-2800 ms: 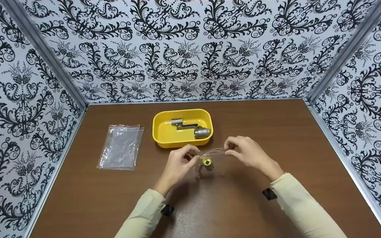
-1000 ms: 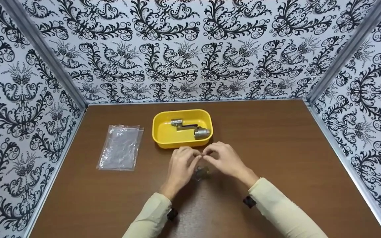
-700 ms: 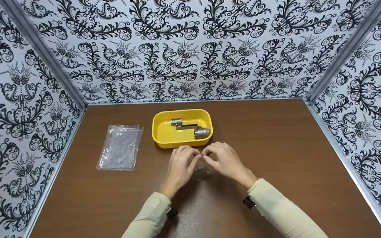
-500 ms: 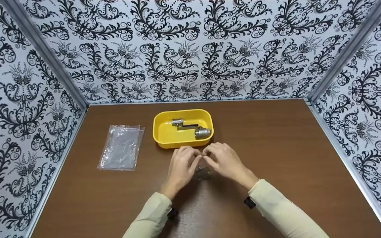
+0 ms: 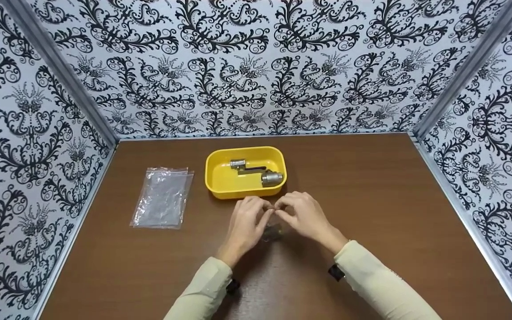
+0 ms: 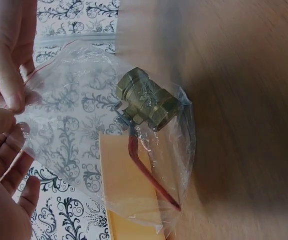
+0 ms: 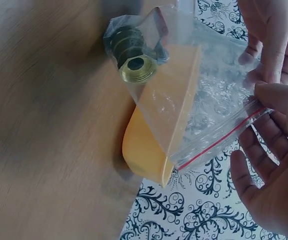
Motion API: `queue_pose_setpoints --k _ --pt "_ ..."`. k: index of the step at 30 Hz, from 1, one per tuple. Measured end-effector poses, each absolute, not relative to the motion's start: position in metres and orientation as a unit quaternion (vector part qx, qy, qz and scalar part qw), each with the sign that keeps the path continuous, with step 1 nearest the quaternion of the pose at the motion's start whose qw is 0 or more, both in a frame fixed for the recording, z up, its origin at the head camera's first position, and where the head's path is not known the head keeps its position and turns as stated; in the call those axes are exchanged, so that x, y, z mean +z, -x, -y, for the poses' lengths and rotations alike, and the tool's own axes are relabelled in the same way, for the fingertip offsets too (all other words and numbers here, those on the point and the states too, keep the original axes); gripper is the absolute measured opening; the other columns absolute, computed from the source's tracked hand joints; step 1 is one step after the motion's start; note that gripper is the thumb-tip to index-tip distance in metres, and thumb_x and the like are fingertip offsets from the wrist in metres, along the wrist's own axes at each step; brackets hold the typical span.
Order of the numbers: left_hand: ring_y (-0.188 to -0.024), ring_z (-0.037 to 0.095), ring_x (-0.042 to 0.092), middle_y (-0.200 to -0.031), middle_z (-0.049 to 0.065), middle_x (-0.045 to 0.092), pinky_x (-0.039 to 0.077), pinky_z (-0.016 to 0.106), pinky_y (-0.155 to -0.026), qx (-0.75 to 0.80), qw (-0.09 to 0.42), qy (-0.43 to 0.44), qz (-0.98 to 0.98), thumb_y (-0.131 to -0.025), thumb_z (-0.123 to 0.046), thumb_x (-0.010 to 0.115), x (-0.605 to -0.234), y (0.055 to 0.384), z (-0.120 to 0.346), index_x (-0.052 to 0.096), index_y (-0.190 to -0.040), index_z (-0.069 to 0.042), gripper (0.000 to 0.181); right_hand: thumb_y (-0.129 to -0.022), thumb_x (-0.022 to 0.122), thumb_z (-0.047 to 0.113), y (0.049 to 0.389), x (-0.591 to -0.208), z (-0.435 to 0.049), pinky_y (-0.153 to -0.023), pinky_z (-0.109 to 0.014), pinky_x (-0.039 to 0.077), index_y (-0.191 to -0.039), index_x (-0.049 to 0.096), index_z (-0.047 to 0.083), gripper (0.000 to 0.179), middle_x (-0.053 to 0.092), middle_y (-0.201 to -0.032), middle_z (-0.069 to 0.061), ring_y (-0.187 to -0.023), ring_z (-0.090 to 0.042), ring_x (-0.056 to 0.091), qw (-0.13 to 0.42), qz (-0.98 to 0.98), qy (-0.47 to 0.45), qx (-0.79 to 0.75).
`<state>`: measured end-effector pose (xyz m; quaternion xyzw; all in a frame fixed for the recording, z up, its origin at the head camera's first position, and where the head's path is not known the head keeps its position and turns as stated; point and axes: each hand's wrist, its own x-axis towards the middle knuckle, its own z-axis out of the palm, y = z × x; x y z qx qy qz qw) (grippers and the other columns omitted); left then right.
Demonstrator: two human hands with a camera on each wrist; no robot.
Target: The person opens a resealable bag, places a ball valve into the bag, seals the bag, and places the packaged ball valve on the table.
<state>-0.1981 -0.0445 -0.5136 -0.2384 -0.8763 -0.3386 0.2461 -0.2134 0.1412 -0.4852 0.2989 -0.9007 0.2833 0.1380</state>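
Observation:
A clear zip bag (image 7: 209, 107) with a red line along its top hangs from both hands. Inside it is a brass ball valve (image 6: 146, 100) with a red lever handle (image 6: 151, 175), seen through the film in both wrist views. My left hand (image 5: 245, 224) pinches the bag's top edge between thumb and fingers. Right beside it, fingertips nearly meeting, my right hand (image 5: 305, 218) pinches the same edge. In the head view the bagged valve shows only as a dim shape below the fingers.
Just beyond the hands stands a yellow tray (image 5: 222, 194), holding a small valve (image 5: 238, 164) with a dark lever and a larger silver valve (image 5: 272, 178). To the left, flat clear bags (image 5: 160, 200) lie on the brown table (image 5: 371, 178). Patterned walls enclose the table.
From 2.8 s ago, the hands have come together at the bag's top edge, the right one moving left; they were apart, stretching it. Over the last second they barely shift.

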Motion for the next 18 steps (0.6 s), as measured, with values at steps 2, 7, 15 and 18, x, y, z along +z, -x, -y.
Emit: queue_pose_setpoints --k 2,7,15,18 --pt "-0.094 0.014 0.06 -0.089 -0.007 0.067 0.044 0.034 -0.086 -0.336 0.254 0.24 0.875 -0.094 -0.025 0.064 -0.5133 0.198 0.0449 0.067 -0.094 -0.019 0.007 -0.085 0.075 0.022 0.2136 -0.4857 -0.1416 -0.074 -0.034 0.047 -0.088 0.071 0.017 0.007 0.07 -0.083 0.005 -0.08 -0.014 0.062 0.133 0.901 -0.296 0.288" --pt "-0.094 0.013 0.06 -0.089 -0.007 0.067 0.044 0.034 -0.085 -0.34 0.258 0.232 0.874 -0.094 -0.025 0.064 -0.5142 0.198 0.0463 0.068 -0.094 -0.019 0.007 -0.083 0.077 0.021 0.2148 -0.4862 -0.142 -0.072 -0.031 0.046 -0.087 0.071 0.019 0.007 0.068 -0.08 0.008 -0.077 -0.009 0.058 0.14 0.902 -0.294 0.283" --pt "-0.095 0.015 0.06 -0.089 -0.005 0.067 0.044 0.034 -0.086 -0.349 0.242 0.231 0.875 -0.094 -0.025 0.064 -0.5168 0.1981 0.0486 0.067 -0.095 -0.017 0.008 -0.082 0.077 0.02 0.2153 -0.4877 -0.1419 -0.072 -0.033 0.045 -0.084 0.072 0.018 0.005 0.069 -0.078 0.006 -0.074 -0.009 0.059 0.155 0.893 -0.31 0.287" --pt "-0.096 0.015 0.06 -0.09 -0.006 0.068 0.045 0.035 -0.086 -0.349 0.233 0.237 0.876 -0.093 -0.027 0.065 -0.5159 0.1977 0.0497 0.068 -0.094 -0.018 0.009 -0.083 0.076 0.02 0.215 -0.4881 -0.1413 -0.073 -0.033 0.045 -0.085 0.072 0.019 0.005 0.069 -0.079 0.007 -0.075 -0.009 0.059 0.145 0.894 -0.309 0.291"
